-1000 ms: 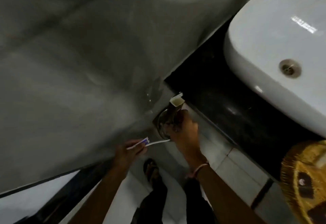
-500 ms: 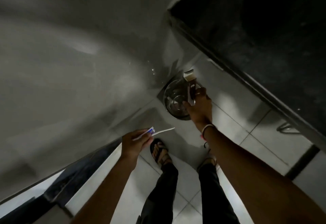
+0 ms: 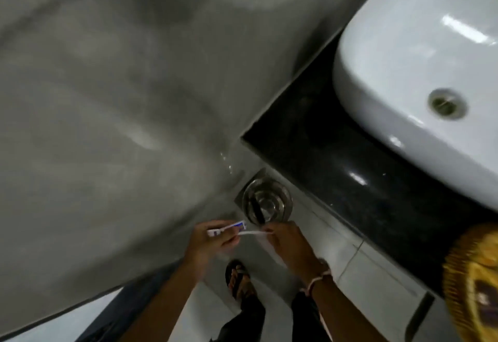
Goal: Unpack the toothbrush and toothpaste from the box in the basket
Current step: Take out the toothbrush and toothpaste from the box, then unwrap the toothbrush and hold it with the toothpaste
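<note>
My left hand (image 3: 213, 243) pinches a small blue-and-white toothpaste tube (image 3: 233, 226) together with one end of a thin white toothbrush (image 3: 252, 233). My right hand (image 3: 288, 242) is closed on the toothbrush's other end, so both hands meet just in front of a round steel bin (image 3: 280, 193) on the floor. A dark narrow strip (image 3: 257, 211) lies inside the bin; I cannot tell whether it is the box. The woven golden basket (image 3: 474, 285) sits at the right edge on the counter.
A white wash basin (image 3: 420, 67) stands on a black counter (image 3: 336, 169) at the right. A grey wall (image 3: 121, 99) fills the left. My sandalled foot (image 3: 238, 278) stands on pale floor tiles (image 3: 377, 274) below the hands.
My right hand held a small box over the steel bin; that hand now has no box and has drawn back to grip the toothbrush. The view has tilted up to the basin.
</note>
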`<state>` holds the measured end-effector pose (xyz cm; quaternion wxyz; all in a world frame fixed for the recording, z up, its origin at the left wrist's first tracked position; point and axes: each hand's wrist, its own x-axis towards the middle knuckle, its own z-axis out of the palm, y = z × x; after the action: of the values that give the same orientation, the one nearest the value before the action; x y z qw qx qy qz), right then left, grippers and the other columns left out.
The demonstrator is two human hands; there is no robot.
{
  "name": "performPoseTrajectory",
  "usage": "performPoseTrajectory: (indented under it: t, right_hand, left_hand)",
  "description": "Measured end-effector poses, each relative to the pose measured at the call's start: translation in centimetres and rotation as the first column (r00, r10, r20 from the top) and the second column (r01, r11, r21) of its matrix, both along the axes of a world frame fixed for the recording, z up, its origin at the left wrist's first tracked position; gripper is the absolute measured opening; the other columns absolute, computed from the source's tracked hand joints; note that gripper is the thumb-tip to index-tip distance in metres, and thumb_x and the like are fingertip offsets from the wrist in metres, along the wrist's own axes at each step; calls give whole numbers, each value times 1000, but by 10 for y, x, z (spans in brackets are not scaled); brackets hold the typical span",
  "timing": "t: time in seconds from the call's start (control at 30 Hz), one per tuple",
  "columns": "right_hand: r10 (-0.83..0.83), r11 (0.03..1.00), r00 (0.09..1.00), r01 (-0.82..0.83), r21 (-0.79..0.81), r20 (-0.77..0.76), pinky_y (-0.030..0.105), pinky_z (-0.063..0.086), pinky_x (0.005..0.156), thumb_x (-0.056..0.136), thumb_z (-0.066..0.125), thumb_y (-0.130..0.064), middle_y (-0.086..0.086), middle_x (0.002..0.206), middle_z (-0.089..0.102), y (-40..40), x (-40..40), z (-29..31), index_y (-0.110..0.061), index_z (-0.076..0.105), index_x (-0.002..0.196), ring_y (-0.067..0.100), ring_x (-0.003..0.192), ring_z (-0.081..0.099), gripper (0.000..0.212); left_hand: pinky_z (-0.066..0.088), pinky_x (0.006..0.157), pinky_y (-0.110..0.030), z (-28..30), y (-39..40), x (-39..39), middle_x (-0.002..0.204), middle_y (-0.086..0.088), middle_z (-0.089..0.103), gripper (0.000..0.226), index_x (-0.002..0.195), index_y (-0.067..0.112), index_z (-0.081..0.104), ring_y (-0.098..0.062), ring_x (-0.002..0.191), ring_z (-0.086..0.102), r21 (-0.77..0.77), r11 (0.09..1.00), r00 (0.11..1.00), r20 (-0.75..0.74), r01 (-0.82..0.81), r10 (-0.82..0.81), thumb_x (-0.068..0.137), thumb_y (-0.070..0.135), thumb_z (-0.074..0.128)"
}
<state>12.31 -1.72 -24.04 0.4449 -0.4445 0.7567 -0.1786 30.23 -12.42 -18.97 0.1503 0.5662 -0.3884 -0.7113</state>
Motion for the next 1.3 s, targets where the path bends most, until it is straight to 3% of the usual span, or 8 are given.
performPoseTrajectory:
  t: [0.17,0.3,0.43,0.63,0.9,1.03,1.13,1.3]
  right_hand:
    - [-310,946,951,310,-94,15,22,44,77,93,52,-36,-3,99,60,30,-25,85,-42,65,106,6,86,58,19]
    - [-459,849,888,440,-294,4,4,41,63,93,62,-15,9,84,63,54,-50,149,-12,69,100,-1,66,58,11]
    - [-594,713,803,556,-426,54,10,48,58,93,63,-10,13,75,71,81,-75,211,-6,71,95,10,64,70,10]
    - [-794,376,555,768,-518,247,33,58,60,92,62,-6,5,63,71,152,-109,260,-13,67,82,21,60,73,14]
    - [-804,-124,46,962,-242,594,25,63,58,95,59,-1,18,83,79,233,-143,261,5,65,101,22,64,76,11]
    - [-823,-166,-96,983,-76,559,25,59,53,94,62,-4,18,83,74,257,-165,243,4,69,94,16,57,70,11]
    - [-848,-156,-144,988,19,510,25,56,48,91,64,2,16,74,68,267,-178,233,3,66,87,15,50,63,5]
    - [-939,-54,-82,994,92,334,21,45,37,87,67,3,13,68,63,272,-191,223,-3,59,86,11,39,58,10]
  left_hand:
    - [60,65,-19,106,-16,-39,86,-15,75,15,97,-3,75,-16,72,71,-115,985,978,-147,129,-145,84,4,70]
    - [56,60,-19,178,-17,-81,87,-13,73,14,99,3,72,-11,71,71,-226,945,913,-282,235,-295,89,2,63]
    - [58,74,-16,222,-11,-130,105,-22,74,24,110,1,71,-17,88,72,-376,846,805,-317,378,-501,87,-1,65]
    - [61,73,-23,257,28,-201,106,-29,73,34,107,-7,70,-24,82,75,-419,756,653,-389,503,-650,76,6,74]
    - [59,67,-26,267,121,-282,86,-19,78,20,91,5,72,-22,76,73,-427,706,630,-329,565,-704,74,-4,77]
    - [59,83,-41,258,158,-318,94,-21,78,25,96,2,73,-33,90,76,-372,659,584,-305,654,-752,73,5,81]
    - [64,73,-36,242,172,-339,86,-11,80,35,90,3,74,-27,83,77,-450,537,489,-230,713,-842,64,22,89]
    - [58,64,-15,205,195,-361,90,-4,73,27,91,2,73,-14,81,71,-587,168,383,264,792,-885,68,7,86]
